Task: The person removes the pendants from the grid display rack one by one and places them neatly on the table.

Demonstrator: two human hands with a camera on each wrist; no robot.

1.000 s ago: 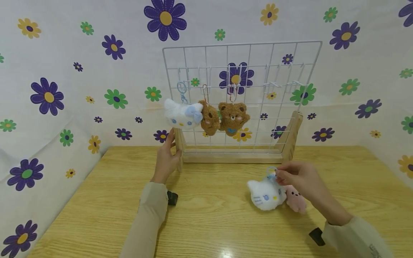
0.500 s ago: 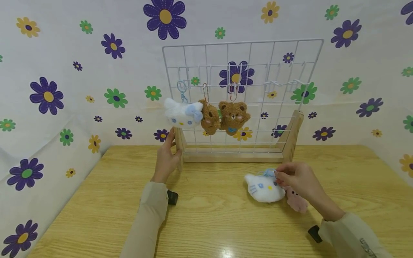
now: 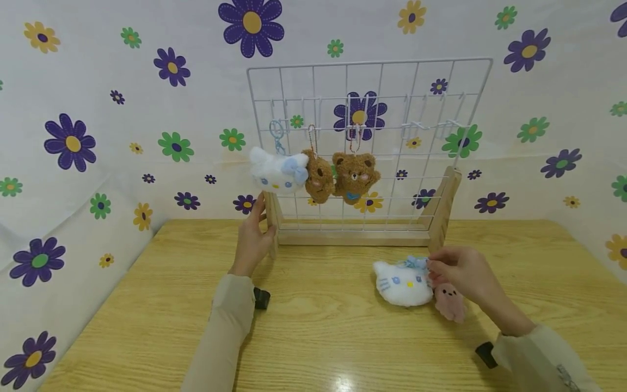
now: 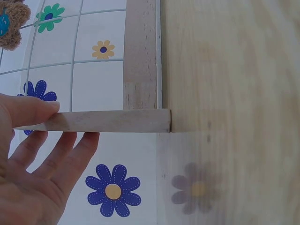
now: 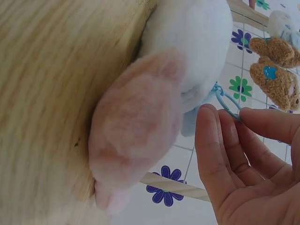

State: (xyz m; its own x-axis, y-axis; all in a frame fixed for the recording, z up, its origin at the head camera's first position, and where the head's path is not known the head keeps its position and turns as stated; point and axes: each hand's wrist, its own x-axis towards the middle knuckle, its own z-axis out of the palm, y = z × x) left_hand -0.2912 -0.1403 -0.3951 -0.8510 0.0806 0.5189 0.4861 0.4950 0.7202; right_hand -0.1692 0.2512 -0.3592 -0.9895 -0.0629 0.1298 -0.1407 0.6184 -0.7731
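Observation:
My left hand [image 3: 252, 242] holds the left wooden leg [image 4: 108, 121] of a white wire grid rack [image 3: 382, 64], thumb on one side and fingers on the other. At the right of the table, my right hand [image 3: 465, 275] pinches the light blue ring [image 5: 227, 105] of a white cat plush keychain [image 3: 403, 288]. The cat's face, with blue eyes and a yellow nose, points up and toward me on the tabletop. A small pink plush [image 3: 449, 302] lies against it, beneath my right hand; in the right wrist view it covers part of the cat.
Another white cat plush [image 3: 276, 171] with a blue bow hangs at the rack's left. Two brown bear plushes [image 3: 355, 177] hang beside it on bead chains. Bare white hooks [image 3: 450, 126] stick out at the rack's right. A flower-print cloth [image 3: 196, 109] stands behind the wooden table [image 3: 313, 326].
The cat plush on the table has tipped back and its ring has dropped lower. My right hand has shifted slightly right, still pinching the ring. The left hand stays on the rack leg.

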